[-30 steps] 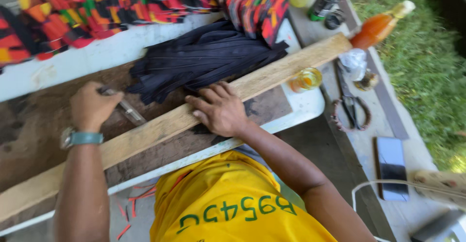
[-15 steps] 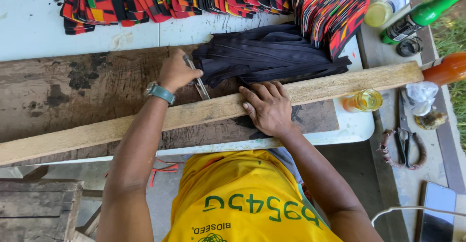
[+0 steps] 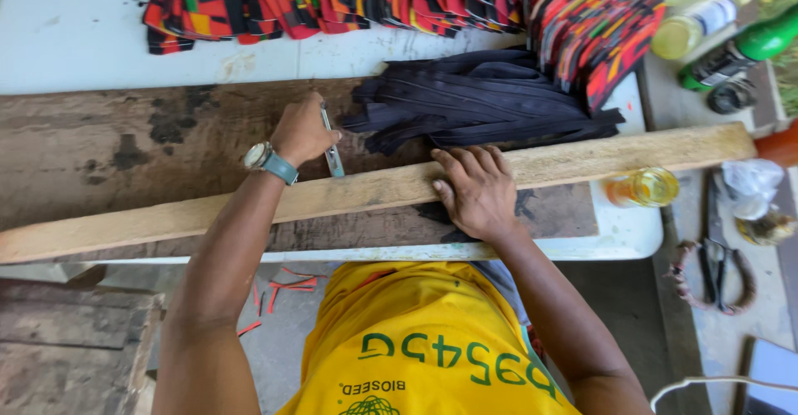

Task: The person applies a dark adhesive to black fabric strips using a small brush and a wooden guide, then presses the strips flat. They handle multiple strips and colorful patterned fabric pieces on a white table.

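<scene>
Little is changed since the earlier frame: the long wooden plank (image 3: 374, 195) is still pressed flat on the dark board (image 3: 125, 145) by the right hand (image 3: 472, 189), fingers spread, just below the black fabric strips (image 3: 482, 103). A slim metal blade (image 3: 332, 145) is gripped in the left hand (image 3: 301, 130), against the plank's upper edge.

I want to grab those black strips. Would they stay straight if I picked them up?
Probably not. The black strips lie wavy and bunched, so they would likely droop. They look thin, so probably light. Loose in a pile, some might slide off.
</scene>
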